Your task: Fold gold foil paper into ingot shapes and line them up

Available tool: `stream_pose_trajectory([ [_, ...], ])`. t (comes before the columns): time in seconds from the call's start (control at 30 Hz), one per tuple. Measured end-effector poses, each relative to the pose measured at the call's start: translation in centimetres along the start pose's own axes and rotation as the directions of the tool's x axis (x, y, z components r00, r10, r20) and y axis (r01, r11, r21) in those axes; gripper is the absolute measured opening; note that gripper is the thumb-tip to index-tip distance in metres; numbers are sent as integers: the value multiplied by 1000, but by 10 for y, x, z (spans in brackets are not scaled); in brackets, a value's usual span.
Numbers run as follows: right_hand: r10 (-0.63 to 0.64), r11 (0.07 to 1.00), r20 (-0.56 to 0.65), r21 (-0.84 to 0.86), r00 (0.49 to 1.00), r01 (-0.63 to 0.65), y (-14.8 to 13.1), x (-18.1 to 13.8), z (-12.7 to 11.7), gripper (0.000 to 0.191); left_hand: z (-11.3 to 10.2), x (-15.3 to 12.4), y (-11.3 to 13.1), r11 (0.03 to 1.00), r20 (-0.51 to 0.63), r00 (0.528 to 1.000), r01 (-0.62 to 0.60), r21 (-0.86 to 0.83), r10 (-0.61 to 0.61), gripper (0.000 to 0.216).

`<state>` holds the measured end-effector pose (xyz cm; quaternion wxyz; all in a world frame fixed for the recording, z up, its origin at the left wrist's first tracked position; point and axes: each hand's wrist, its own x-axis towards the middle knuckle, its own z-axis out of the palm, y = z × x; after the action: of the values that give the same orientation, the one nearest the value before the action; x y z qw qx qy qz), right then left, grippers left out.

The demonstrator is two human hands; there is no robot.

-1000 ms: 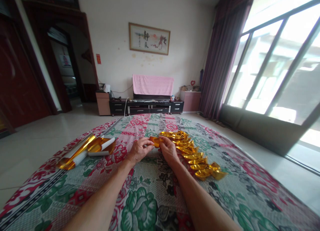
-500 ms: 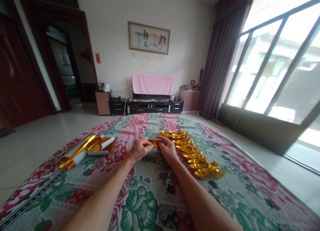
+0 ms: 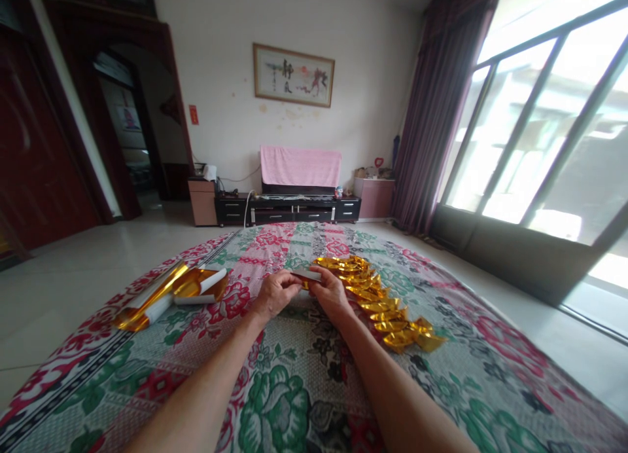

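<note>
Two bare hands meet over the middle of a table covered with a floral cloth (image 3: 294, 387). The left hand (image 3: 275, 294) and right hand (image 3: 330, 293) are each curled nearly closed, with fingertips pinching opposite ends of one small folded piece of gold foil paper (image 3: 307, 276), held just above the cloth.

The piece looks thin, very light and shiny. It is probably slippery on its gold face, quick to crease and easy to tear, so a gentle fingertip pinch at the two ends suits it better than a squeeze in the middle. It appears as a narrow, flat strip. Its long axis runs left to right, roughly parallel to the near edge of the table, with one end toward each hand.

Just right of the right hand, a row of folded gold pieces (image 3: 377, 302) runs from the middle toward the right edge. Partly unrolled gold foil sheets (image 3: 167, 292) lie near the left edge, well apart from the hands.
</note>
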<state>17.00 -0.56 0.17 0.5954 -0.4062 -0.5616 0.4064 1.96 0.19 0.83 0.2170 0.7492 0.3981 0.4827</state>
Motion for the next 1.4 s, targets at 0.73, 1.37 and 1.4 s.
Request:
stream_pose_trajectory([
  [0.73,82,990,-61,118,995,-75,-4,-1,0,42,5,1,-6,969,3,989,142,-201,-145,20],
  [1.37,-99,977,123,-177,987,120,-9,-4,1,28,4,3,-5,946,-4,988,143,-292,-151,25],
  [1.4,-104,975,119,-184,987,125,-9,-4,1,28,4,3,-5,935,-3,987,151,-321,-161,29],
])
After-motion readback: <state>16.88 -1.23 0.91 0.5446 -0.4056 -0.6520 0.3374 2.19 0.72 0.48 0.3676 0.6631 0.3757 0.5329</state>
